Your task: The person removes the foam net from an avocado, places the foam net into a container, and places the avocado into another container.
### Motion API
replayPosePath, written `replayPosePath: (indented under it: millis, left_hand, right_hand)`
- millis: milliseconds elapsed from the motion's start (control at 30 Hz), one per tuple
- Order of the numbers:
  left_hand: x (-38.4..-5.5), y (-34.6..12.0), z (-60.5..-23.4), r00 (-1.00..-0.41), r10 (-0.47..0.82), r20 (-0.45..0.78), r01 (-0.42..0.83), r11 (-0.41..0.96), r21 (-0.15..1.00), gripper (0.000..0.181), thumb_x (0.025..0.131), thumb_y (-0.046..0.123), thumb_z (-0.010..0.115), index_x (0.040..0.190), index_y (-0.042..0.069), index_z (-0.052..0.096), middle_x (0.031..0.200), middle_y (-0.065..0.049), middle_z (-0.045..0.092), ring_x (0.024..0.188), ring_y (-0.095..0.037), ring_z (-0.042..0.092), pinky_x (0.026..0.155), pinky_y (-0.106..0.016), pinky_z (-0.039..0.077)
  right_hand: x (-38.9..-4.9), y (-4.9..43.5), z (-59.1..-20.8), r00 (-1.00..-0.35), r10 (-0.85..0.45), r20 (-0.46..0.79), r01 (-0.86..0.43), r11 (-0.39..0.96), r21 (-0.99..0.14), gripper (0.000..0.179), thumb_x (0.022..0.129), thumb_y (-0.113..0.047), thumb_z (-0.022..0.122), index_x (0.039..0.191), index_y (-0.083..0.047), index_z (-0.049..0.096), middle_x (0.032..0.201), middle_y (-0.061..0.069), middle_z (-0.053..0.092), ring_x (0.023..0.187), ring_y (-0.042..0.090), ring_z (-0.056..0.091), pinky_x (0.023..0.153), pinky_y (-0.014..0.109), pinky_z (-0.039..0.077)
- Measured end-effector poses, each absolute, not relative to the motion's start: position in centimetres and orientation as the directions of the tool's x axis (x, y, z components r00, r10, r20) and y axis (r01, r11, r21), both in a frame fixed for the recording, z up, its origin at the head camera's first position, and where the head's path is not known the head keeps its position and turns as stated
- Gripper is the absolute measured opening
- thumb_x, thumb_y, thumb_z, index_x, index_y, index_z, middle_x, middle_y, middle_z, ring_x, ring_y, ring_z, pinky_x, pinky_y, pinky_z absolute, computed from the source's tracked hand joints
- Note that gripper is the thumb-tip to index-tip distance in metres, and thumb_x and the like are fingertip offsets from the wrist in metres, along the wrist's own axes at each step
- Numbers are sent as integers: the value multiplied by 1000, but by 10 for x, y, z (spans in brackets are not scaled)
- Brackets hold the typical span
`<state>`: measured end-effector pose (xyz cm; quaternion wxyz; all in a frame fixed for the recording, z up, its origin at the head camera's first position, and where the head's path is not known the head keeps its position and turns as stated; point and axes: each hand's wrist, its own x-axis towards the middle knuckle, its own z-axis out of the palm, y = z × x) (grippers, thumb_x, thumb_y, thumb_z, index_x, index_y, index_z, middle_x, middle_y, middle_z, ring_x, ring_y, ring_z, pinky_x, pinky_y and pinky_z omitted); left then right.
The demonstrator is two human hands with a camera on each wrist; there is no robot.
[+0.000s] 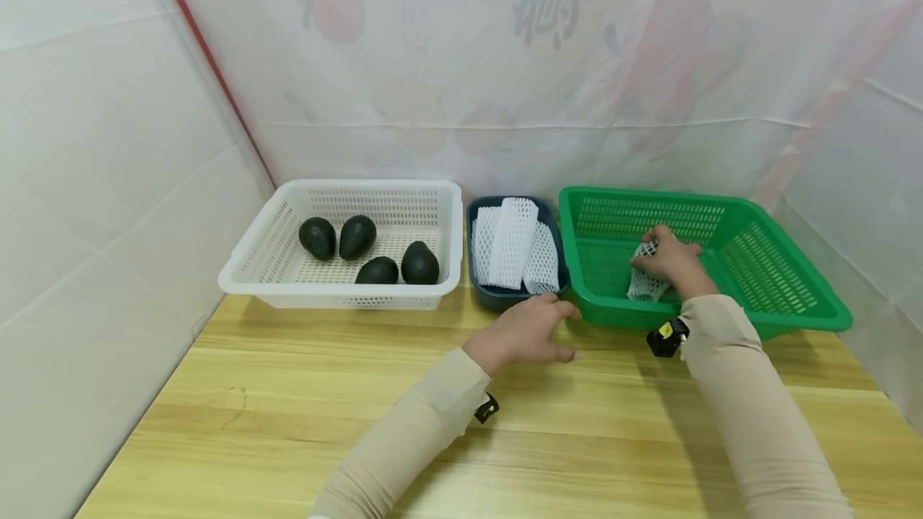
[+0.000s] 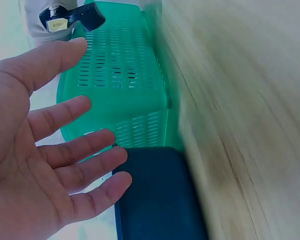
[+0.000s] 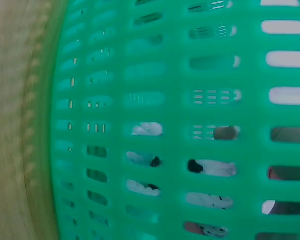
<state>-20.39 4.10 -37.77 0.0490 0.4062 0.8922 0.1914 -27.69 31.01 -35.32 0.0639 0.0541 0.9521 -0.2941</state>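
In the head view my right hand (image 1: 675, 259) reaches into the green basket (image 1: 775, 263) and grips an avocado in a white foam net (image 1: 644, 287), its fingers curled over the top. Dark skin shows through the mesh. The right wrist view looks through the basket's slotted wall, with bits of the white net (image 3: 208, 200) behind it; the hand is mostly hidden there. My left hand (image 1: 528, 330) hovers in front of the dark blue bin (image 1: 493, 299), fingers spread and holding nothing. The left wrist view shows its bare palm (image 2: 35, 170) beside the bin and basket.
At the left stands a white basket (image 1: 346, 291) with several bare avocados (image 1: 420, 263). Several white foam nets (image 1: 513, 243) lie in the blue bin between the baskets. All three containers line the back of the wooden table (image 1: 324, 399), before a white sheet wall (image 1: 447, 62).
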Motion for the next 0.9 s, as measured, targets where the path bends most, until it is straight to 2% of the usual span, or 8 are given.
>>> replayPosePath:
  millis: [233,333,567,733,900]
  left_hand:
    - [-200,33,-370,-671,734,100,710,599,369,52,82,40,69,126,14,57,120,1,55,107,-9,49,88,-20,40]
    - [-200,29,-366,-674,731,110,710,598,371,52,82,40,69,126,13,57,120,0,55,108,-11,49,89,-21,40]
    - [-199,23,-363,-661,742,110,717,581,385,52,83,39,68,126,12,57,120,-2,54,109,-12,49,90,-21,39]
    - [-196,14,-362,-658,740,136,723,571,390,51,82,39,69,124,11,58,115,-1,54,102,-11,50,87,-20,40]
    - [-194,4,-360,-669,729,145,712,573,405,50,83,36,70,123,10,59,114,-1,55,101,-12,51,87,-22,41]
  right_hand:
    - [-274,313,-347,-998,27,-59,54,848,-528,48,92,-21,49,129,3,31,121,47,17,101,60,24,61,57,40]
    - [-272,313,-343,-999,7,-38,26,848,-529,50,93,-22,49,134,2,30,123,48,14,103,61,25,64,61,38]
    - [-265,304,-336,-1000,-11,-6,-7,863,-505,74,92,-25,53,149,-9,9,128,50,10,102,65,28,64,63,39]
    - [-258,293,-330,-993,-22,119,-76,878,-472,86,88,-23,59,151,-19,-1,128,46,19,98,60,36,65,63,38]
    - [-249,282,-322,-980,-17,197,-102,898,-428,98,83,-23,67,150,-26,-4,133,41,24,105,62,32,72,71,31]
